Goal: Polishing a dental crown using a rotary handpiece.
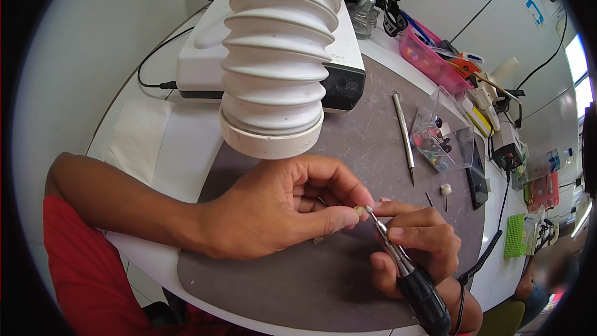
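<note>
Near the front edge of the grey mat [373,130], the left hand [273,205] pinches a small pale piece [359,211] between thumb and fingers. The right hand [416,242] grips a rotary tool [404,267], tip touching the piece. Light pressure and braced fingers seem best here.

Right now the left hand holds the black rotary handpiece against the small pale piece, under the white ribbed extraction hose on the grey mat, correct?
Not quite: the head view shows the right hand holding the black rotary handpiece. The left hand pinches the small pale piece, under the white ribbed extraction hose on the grey mat.
</note>
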Available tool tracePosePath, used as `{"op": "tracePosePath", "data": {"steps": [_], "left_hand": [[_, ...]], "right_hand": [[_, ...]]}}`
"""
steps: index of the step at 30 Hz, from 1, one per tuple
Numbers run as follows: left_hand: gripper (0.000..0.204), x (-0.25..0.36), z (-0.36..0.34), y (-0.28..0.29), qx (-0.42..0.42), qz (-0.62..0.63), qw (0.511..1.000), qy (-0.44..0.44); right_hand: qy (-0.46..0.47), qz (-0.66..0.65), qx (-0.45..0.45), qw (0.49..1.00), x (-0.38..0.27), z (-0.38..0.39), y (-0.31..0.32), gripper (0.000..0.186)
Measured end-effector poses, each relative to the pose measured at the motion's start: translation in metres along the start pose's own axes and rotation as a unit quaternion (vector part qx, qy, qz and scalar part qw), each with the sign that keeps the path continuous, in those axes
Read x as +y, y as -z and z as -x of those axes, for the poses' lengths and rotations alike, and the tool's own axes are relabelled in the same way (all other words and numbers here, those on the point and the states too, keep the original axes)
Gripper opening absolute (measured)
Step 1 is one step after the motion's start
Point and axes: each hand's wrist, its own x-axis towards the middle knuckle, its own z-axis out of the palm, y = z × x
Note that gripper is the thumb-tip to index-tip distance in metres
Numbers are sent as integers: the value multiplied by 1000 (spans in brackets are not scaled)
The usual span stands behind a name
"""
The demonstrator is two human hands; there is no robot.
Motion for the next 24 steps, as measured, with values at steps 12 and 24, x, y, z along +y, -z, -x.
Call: {"op": "tracePosePath", "data": {"steps": [12, 24], "left_hand": [[19, -1, 0, 0, -2, 3, 1000, -9], [19, -1, -1, 0, 1, 2, 1000, -7]], "right_hand": [[15, 5, -11, 1000, 0, -2, 0, 31], [1, 12, 10, 1000, 0, -1, -2, 30]]}}
